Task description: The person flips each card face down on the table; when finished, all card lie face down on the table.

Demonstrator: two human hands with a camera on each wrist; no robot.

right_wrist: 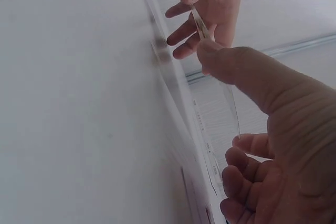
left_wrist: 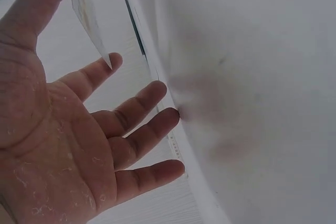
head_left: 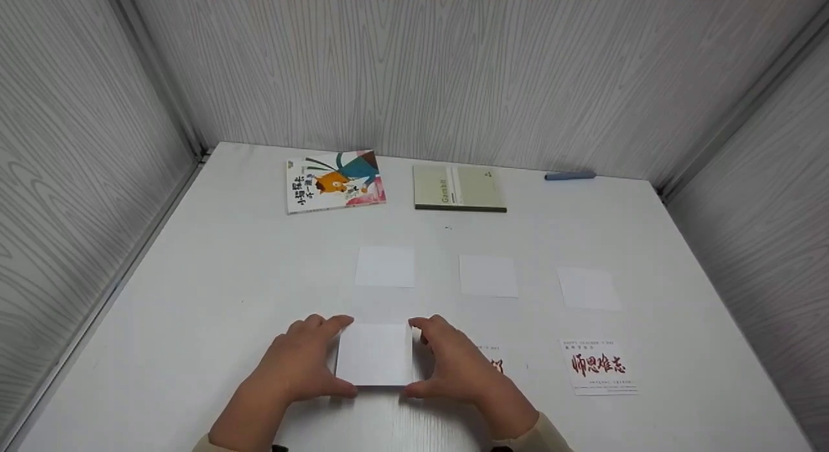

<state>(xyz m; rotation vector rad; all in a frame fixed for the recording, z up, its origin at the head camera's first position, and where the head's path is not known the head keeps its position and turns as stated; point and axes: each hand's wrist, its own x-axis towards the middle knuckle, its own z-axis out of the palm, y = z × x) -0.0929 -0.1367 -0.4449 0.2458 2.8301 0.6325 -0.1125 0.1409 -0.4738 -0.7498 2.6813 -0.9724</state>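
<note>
- The left hand (head_left: 307, 361) and the right hand (head_left: 456, 364) are apart, with a white card (head_left: 375, 355) between them; each pinches one side of it, by thumb and forefinger.
- This grip at the corners probably serves to keep the card level above the table (head_left: 194, 309).
- Beyond the hands, three blank cards (head_left: 489, 275) lie in a spaced row, perhaps for order.
- Under the right hand, a printed card (head_left: 491, 355) is partly covered; marks below the held card are too blurred for reading.

Smooth paper card (head_left: 374, 356), smooth tabletop (head_left: 227, 258) (with a slight sheen), wood-grain-finish wall (head_left: 414, 70).
</note>
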